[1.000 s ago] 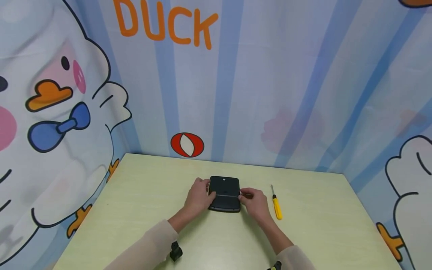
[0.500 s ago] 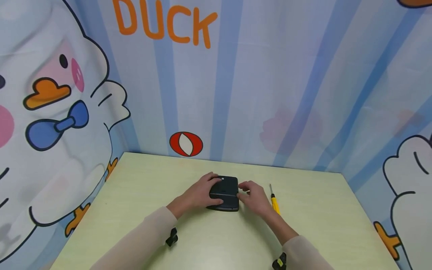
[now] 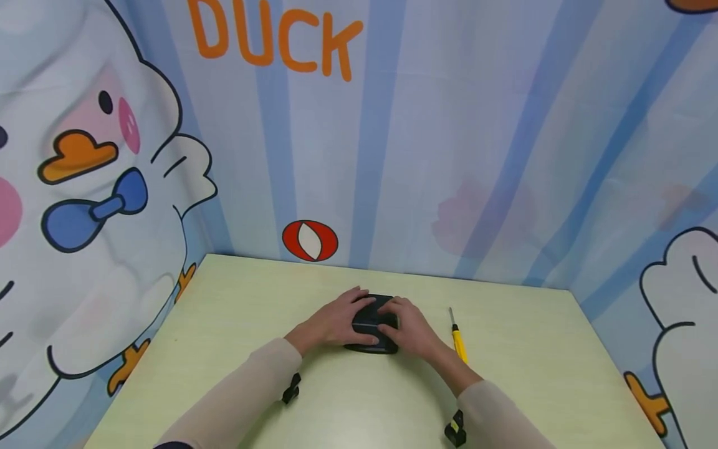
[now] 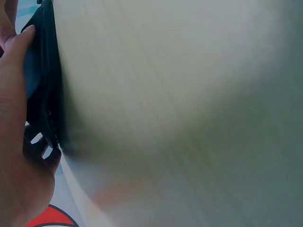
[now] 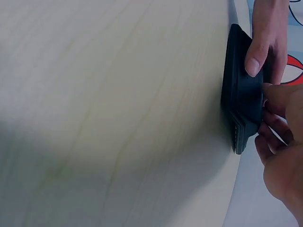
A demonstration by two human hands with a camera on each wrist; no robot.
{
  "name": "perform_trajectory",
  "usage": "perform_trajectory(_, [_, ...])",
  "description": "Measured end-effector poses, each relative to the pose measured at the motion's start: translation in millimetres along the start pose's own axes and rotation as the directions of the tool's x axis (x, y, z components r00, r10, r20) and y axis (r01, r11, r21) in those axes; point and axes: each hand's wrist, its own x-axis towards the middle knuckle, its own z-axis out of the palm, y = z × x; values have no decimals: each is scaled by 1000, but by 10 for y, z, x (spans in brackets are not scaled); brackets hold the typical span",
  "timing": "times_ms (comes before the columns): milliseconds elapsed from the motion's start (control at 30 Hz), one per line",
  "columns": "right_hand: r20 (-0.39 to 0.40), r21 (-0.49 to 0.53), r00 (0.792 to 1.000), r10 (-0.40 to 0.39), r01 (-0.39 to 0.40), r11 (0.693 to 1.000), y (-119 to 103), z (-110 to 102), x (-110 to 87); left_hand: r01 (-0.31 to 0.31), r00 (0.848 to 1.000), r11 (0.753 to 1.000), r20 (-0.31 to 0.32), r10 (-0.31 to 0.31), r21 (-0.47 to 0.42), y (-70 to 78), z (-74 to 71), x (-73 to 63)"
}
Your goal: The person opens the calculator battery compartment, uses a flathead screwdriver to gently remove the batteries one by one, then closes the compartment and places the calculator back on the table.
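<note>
Duck-print backdrop (image 3: 493,93), pale table (image 3: 252,299) and, lower centre of the frame, a black device (image 3: 366,317) being worked on.
It looks flat, long axis probably running up and down the frame, curved end toward the bottom. Left hand (image 3: 335,322) spans it, thumb on the face, fingers bent at its upper end; right hand (image 3: 414,328) touches the right side, whether pinching I can't tell. Likely working its casing; next calls for steady pressure. Yellow screwdriver (image 3: 459,344) lies right.
</note>
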Motion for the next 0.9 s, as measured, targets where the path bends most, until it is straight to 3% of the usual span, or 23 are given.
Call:
perform_trajectory(500, [21, 9, 999, -48, 48, 999, 6, 97, 65, 8, 1000, 998, 28, -10, 70, 37, -1, 42])
perform_trajectory(900, [11, 61, 1000, 3, -4, 998, 14, 136, 85, 21, 999, 998, 45, -23, 52, 16, 15, 79])
